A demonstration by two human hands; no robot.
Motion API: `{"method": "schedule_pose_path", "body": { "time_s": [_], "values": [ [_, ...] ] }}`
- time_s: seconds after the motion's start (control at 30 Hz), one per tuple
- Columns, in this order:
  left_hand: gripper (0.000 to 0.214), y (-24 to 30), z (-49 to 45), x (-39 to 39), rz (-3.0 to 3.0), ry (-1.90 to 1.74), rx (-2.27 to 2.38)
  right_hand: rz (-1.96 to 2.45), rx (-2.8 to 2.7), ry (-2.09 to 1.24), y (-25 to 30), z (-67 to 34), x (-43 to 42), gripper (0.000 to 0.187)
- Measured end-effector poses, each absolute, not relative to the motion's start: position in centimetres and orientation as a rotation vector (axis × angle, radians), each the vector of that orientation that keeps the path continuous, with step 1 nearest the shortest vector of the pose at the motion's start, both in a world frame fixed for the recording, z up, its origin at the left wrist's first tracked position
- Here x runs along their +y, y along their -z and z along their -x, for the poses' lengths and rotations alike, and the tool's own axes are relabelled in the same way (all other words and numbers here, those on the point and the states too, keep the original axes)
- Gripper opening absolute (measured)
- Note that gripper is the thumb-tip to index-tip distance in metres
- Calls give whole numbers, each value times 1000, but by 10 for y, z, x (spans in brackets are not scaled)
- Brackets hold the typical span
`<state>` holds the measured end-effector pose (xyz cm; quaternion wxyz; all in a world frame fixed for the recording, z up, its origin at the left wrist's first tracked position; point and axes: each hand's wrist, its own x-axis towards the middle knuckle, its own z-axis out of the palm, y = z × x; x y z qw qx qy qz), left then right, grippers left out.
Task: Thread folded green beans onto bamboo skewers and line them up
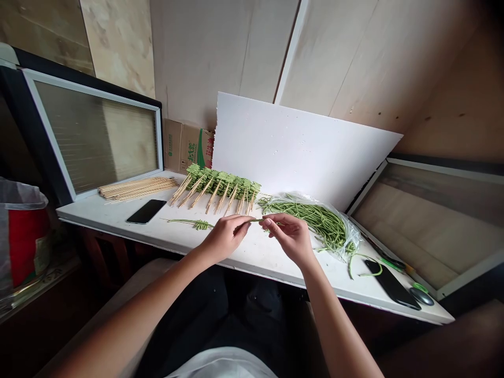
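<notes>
"Head view, looking down — what have you got between your fingers?"

"A green bean, held just above the white table. My left hand has it pinched, thumb and fingers closed together. My right hand grips the other end between thumb and fingertips, the remaining fingers loosely curled."

"And to your left?"

"Just beside my left hand there's a folded bundle of bean, with a thin length trailing off leftward. Whether it joins the piece I'm holding, I can't tell — my hand covers that spot."

"Farther back?"

"A row of bean skewers, their sticks pointing towards me. Left of those sits a pile of bare sticks, with a black phone in front of it."

"What's on your right?"

"Near my right hand, a clear plastic bag lies around a heap of long beans. Beyond it, closer to the table's right end, is another phone. A white board stands at the back."
</notes>
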<state>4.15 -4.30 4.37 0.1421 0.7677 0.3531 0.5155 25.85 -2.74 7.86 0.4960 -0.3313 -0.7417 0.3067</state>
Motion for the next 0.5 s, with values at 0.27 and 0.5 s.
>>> {"method": "schedule_pose_path", "body": {
  "time_s": [0.27, 0.5],
  "values": [
    [27, -49, -38, -47, -2129, -1361, 1169, 927, -1895, -574, -75, -257, -25, 33],
    [40, -54, -41, -53, -2001, -1306, 1041, 886, -1921, -656, -72, -252, -28, 32]
  ]
}}
